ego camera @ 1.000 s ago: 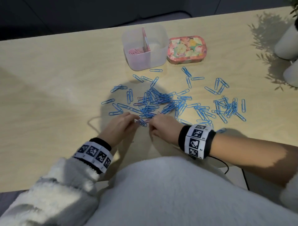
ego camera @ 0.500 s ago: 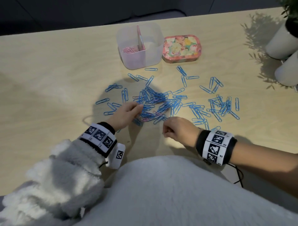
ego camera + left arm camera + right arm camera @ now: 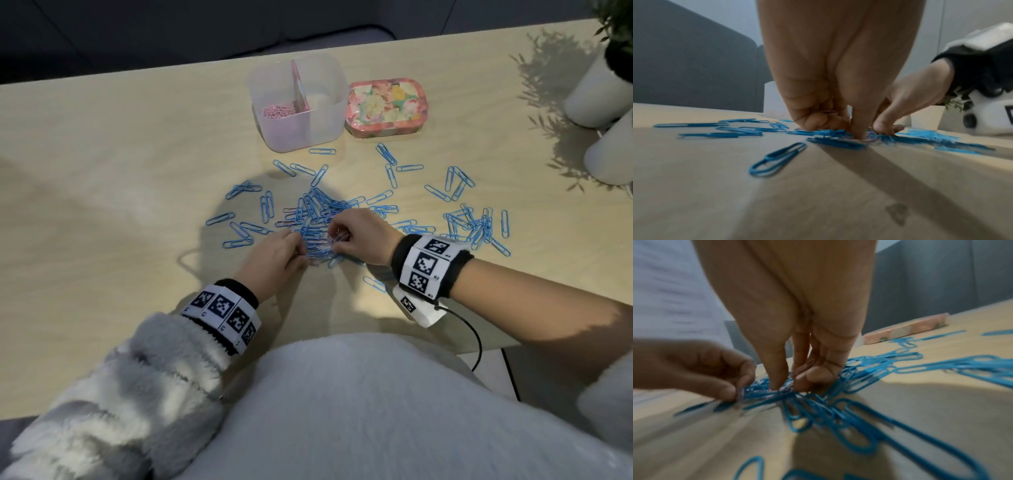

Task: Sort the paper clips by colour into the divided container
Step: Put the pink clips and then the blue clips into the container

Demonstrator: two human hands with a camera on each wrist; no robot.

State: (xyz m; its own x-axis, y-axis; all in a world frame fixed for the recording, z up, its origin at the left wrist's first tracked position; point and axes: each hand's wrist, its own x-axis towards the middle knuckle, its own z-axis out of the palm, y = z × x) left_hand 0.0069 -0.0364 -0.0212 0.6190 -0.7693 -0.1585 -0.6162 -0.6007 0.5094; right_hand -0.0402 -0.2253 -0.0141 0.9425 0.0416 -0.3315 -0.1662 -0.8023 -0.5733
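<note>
Many blue paper clips (image 3: 476,226) lie scattered over the wooden table (image 3: 102,205), with a dense pile (image 3: 318,209) at the middle. A few pink clips (image 3: 286,223) are mixed into it. The clear divided container (image 3: 325,123) stands behind the pile, with pink clips (image 3: 276,111) in its left compartment. Both hands meet at the pile's near edge. My left hand (image 3: 299,248) keeps a pink clip (image 3: 828,112) tucked under curled fingers, one fingertip (image 3: 858,136) pressing on the pile. My right hand (image 3: 337,240) pinches pink clips (image 3: 803,368) between its fingers.
A floral tin (image 3: 385,108) sits right of the container. Two white plant pots (image 3: 599,99) stand at the far right edge. A loose blue clip (image 3: 375,284) lies under my right wrist, near the table's front edge. A black cable (image 3: 476,342) hangs from that wrist.
My right hand has moved forward from near the table's front edge into the central pile, beside the left hand. The left hand has stayed at the pile.
</note>
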